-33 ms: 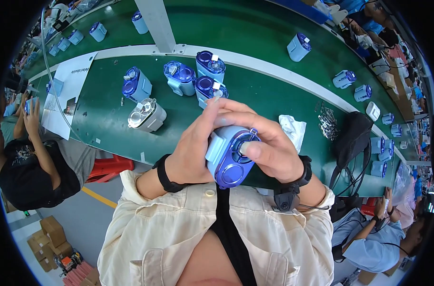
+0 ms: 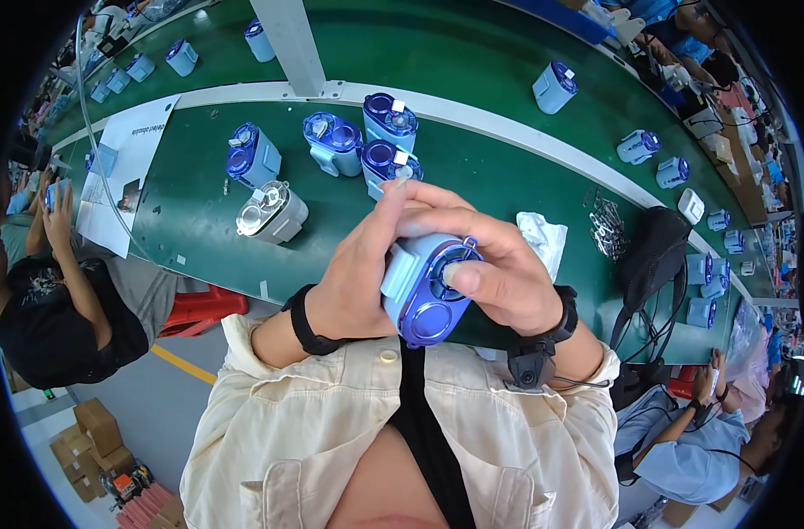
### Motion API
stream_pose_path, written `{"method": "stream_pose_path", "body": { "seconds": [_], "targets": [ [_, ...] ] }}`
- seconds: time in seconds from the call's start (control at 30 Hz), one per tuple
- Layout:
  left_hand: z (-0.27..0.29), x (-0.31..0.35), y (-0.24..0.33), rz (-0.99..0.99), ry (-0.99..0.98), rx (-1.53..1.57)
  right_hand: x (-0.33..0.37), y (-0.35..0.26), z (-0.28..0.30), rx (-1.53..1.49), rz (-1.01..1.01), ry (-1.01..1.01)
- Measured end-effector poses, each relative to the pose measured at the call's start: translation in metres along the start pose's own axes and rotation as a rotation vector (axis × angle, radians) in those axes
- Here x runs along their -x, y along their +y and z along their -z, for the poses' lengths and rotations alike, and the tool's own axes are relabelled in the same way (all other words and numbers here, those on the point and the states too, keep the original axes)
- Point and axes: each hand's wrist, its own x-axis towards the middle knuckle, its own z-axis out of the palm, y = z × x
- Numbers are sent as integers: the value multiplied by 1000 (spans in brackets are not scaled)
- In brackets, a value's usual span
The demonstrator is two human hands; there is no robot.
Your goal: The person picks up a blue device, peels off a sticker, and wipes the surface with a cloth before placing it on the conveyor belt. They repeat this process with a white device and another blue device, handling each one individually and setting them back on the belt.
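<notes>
Both my hands hold a light-blue oval container (image 2: 426,304) with a see-through dark-blue lid, just in front of my chest. My left hand (image 2: 359,273) is wrapped along its left side, next to a raised light-blue clip. Around the far and right side curl the fingers of my right hand (image 2: 508,282), while its thumb presses on the round fitting in the lid. A small metal loop sticks up at the lid's far right edge. Just beyond my fingertips stands a similar blue container (image 2: 380,157) with a white tab. The palms and the container's underside are hidden.
On the green table (image 2: 199,185) stand several more blue containers and a clear-lidded grey one (image 2: 274,213). To the right lie a white plastic bag (image 2: 543,240), loose metal clips (image 2: 607,231) and a black pouch (image 2: 653,256). Beyond a white rail (image 2: 481,123) are further containers. People sit at both sides.
</notes>
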Motion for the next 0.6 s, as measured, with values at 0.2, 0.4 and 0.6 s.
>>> {"method": "stream_pose_path", "body": {
  "seconds": [0.2, 0.4, 0.6],
  "targets": [
    [2, -6, 0, -65, -66, -75, -4, -1, 18, -12, -9, -104],
    [7, -7, 2, -11, -97, -144, -6, -3, 16, 208, 54, -71],
    [0, -5, 3, 15, 69, -157, 3, -29, -3, 883, 244, 258]
  ]
}}
